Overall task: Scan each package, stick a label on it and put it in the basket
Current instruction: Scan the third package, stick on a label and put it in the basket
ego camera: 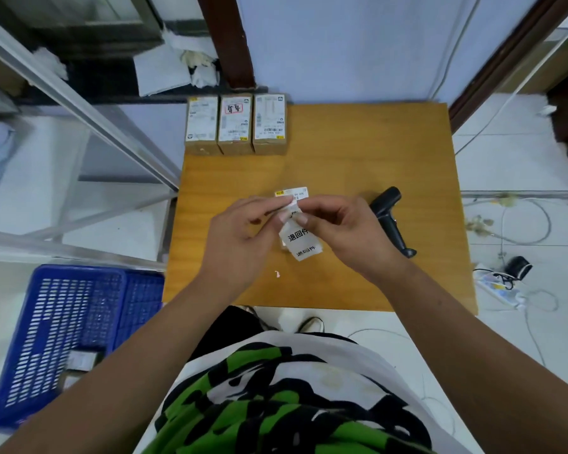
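- Your surface (341,158) holds three packages (235,124) at its far left corner and a scanner (389,217); a blue basket (63,322) sits on the floor (512,158).
- Your left hand (240,237) and right hand (338,231) pinch the label strip (300,239) in their fingers (269,204); a package (292,192) beneath is mostly hidden.

A wooden table (358,152) stands on pale floor tiles (512,158), with white cables (542,221) and a power strip (497,287) nearby.
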{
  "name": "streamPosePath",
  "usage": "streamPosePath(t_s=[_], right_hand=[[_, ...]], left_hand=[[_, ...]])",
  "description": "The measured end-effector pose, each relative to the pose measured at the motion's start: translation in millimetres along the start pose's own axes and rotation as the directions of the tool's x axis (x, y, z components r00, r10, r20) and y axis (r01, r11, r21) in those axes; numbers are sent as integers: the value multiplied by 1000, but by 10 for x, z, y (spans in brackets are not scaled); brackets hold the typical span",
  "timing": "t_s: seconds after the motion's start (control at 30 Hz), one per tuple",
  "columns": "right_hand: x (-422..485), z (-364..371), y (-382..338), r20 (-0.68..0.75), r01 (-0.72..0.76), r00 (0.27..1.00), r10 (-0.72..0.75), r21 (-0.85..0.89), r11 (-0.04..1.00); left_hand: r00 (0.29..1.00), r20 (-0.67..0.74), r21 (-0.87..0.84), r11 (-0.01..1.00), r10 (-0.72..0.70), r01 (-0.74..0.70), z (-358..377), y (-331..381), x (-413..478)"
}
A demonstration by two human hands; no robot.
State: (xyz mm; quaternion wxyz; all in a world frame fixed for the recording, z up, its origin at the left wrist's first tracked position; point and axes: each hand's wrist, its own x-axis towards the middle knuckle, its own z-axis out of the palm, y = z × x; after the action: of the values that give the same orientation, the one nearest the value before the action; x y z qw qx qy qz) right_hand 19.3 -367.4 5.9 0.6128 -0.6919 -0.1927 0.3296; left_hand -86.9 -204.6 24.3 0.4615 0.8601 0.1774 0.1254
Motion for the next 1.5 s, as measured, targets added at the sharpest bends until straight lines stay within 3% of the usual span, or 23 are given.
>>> streamPosePath(t_s=[0.2, 0.3, 0.37, 0.5, 0.57, 0.67, 0.73, 0.77, 0.87, 0.93, 1.03, 1.3, 1.5], right_hand=[[31, 86, 70, -16, -43, 999, 41, -201, 979], [63, 55, 275, -152, -199, 974, 166, -231, 952], [82, -14, 541, -312, -366, 906, 284, -246, 898], [82, -232, 1083, -530, -595, 751, 395, -281, 753], [89, -304, 1266, -550, -634, 742, 384, -390, 668], [96, -283, 1399, -573, -569, 799, 183, -619, 541], [134, -165, 1310, -548, -430, 836, 36, -614, 662], [183, -93, 1216, -504, -352, 863, 36, -548, 759], [345, 139, 971, -286, -308, 928, 239, -227, 924], [442, 194, 967, -220, -258, 953, 207, -240, 936], [564, 160, 1051, -245, -256, 949, 199, -232, 938], [910, 89, 1250, -310, -490, 854, 417, -217, 844], [1001, 152, 1178, -369, -534, 832, 415, -329, 779]], left_hand=[[982, -73, -112, 980, -175, 167, -61, -27, -30], [931, -169, -277, 922, -323, 270, -21, -148, -30], [898, -112, -414, 841, -426, 347, 55, -274, -44], [822, 17, -465, 723, -569, 511, 283, -573, -77], [765, 48, -493, 650, -643, 578, 411, -690, -72], [715, 52, -516, 594, -697, 617, 592, -816, -39], [705, 64, -557, 561, -706, 612, 705, -854, 7], [695, 80, -581, 533, -715, 615, 754, -852, 43], [648, 133, -626, 444, -750, 641, 856, -826, 147], [633, 137, -619, 433, -762, 655, 894, -844, 202], [624, 139, -616, 426, -769, 663, 928, -909, 265], [646, 2, -467, 570, -764, 676, 1021, -1295, 345], [619, 106, -344, 555, -778, 757, 1119, -1376, 515]])
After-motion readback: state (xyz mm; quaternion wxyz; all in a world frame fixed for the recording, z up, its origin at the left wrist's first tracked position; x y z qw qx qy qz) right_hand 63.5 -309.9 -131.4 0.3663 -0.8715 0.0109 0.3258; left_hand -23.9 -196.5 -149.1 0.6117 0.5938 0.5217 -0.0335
